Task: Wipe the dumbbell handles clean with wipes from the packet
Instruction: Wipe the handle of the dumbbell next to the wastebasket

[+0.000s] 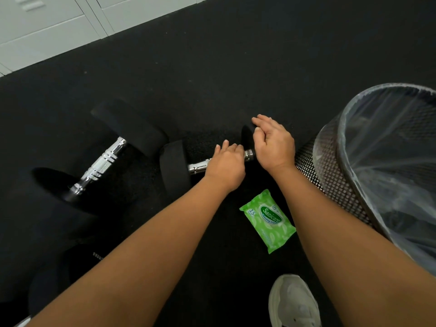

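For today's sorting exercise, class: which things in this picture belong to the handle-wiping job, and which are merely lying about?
Job: gripped dumbbell, other dumbbell, wipes packet, left hand, right hand.
Lying about: lined mesh bin, shoe, lockers.

The black rubber-ended dumbbells (103,159) have shiny chrome handles with ringed bands. The bright green leaf-patterned plastic wipes packet (267,220) lies on speckled black rubber floor (236,55).
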A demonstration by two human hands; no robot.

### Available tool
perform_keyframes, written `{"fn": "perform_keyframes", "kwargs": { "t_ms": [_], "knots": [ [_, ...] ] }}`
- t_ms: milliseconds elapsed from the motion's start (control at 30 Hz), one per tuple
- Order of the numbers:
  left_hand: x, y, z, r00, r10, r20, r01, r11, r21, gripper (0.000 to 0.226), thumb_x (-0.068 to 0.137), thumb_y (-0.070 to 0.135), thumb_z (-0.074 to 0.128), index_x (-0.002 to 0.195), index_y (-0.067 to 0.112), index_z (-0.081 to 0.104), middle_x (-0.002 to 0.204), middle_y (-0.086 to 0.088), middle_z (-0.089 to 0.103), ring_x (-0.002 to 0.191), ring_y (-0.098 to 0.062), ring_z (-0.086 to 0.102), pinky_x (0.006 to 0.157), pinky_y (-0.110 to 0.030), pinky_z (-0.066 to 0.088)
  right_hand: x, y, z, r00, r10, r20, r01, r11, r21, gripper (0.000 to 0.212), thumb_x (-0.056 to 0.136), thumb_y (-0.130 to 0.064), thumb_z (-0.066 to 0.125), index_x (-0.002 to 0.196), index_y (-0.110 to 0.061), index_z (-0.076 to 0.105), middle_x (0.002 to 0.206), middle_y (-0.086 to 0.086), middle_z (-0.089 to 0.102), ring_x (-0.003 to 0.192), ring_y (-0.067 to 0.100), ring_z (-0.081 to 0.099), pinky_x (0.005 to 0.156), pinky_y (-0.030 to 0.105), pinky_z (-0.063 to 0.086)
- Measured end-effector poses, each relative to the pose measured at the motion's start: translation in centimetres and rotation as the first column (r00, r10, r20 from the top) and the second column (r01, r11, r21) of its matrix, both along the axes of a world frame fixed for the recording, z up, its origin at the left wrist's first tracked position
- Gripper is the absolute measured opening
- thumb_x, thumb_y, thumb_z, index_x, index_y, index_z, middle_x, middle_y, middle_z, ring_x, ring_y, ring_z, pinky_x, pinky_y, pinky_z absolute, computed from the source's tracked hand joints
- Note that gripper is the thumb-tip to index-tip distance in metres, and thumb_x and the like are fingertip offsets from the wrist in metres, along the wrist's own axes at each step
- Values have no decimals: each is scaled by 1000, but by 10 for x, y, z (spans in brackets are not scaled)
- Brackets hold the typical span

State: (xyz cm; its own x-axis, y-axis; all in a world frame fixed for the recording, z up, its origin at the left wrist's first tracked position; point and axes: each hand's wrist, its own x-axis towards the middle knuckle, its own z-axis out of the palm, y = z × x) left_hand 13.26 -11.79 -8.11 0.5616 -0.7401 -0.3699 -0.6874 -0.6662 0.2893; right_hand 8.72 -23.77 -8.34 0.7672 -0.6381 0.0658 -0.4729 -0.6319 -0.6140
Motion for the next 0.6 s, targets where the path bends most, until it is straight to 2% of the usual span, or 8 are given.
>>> {"fn": "perform_keyframes", "kwargs": {
  "t_ms": [67, 200, 300, 433, 500, 600],
  "knots": [
    [-4, -7, 1, 1000, 8, 0, -8, 1000, -15, 53, 93, 12, 40, 143, 2, 28, 152, -15, 29, 145, -33, 10, 118, -45, 8, 0, -1, 0, 1000, -2, 3, 2, 1000, -3, 39, 90, -26, 40, 120, -20, 65, 131, -4, 59, 128, 17, 47, 105, 33, 37],
    [-28, 10, -9, 983, -89, 159, 94, 995, -27, 58, 98, 15, 27, 149, 0, 3, 158, -17, 3, 145, -35, -5, 117, -46, -3, 1, -1, -1, 1000, -4, 1, 4, 1000, -1, 41, 90, -28, 39, 120, -21, 65, 132, -4, 59, 128, 16, 47, 106, 34, 38],
    [-30, 28, -13, 961, -172, 215, 177, 984, -6, 56, 100, 20, 19, 149, 3, -3, 159, -15, -5, 145, -33, -10, 117, -45, -7, 0, -1, -1, 1000, -1, 5, 1, 1000, 18, 40, 92, -30, 38, 121, -21, 64, 132, -5, 58, 128, 15, 46, 107, 33, 37],
    [-6, 17, -9, 981, -148, 126, 150, 989, -11, 58, 98, 25, 31, 149, 2, 13, 157, -15, 15, 146, -33, 2, 118, -44, 0, 0, -3, 1, 1000, 1, 1, -1, 999, 51, 42, 95, -37, 34, 123, -22, 63, 134, -6, 57, 131, 14, 43, 109, 31, 32],
    [6, 4, -8, 989, -135, 62, 137, 990, -24, 55, 100, 30, 30, 147, 2, 21, 155, -14, 24, 146, -33, 6, 118, -43, 5, 1, -4, 2, 1000, 14, -15, -13, 998, 55, 45, 95, -40, 31, 124, -22, 62, 135, -6, 56, 132, 14, 42, 109, 31, 32],
    [7, -3, -6, 989, -147, 28, 147, 989, -14, 57, 102, 36, 25, 148, 2, 19, 156, -13, 20, 146, -32, 3, 118, -43, 5, 2, -5, 2, 999, 24, -31, -23, 998, 50, 42, 97, -37, 34, 125, -23, 61, 136, -7, 55, 133, 14, 41, 109, 31, 31]
  ]
}}
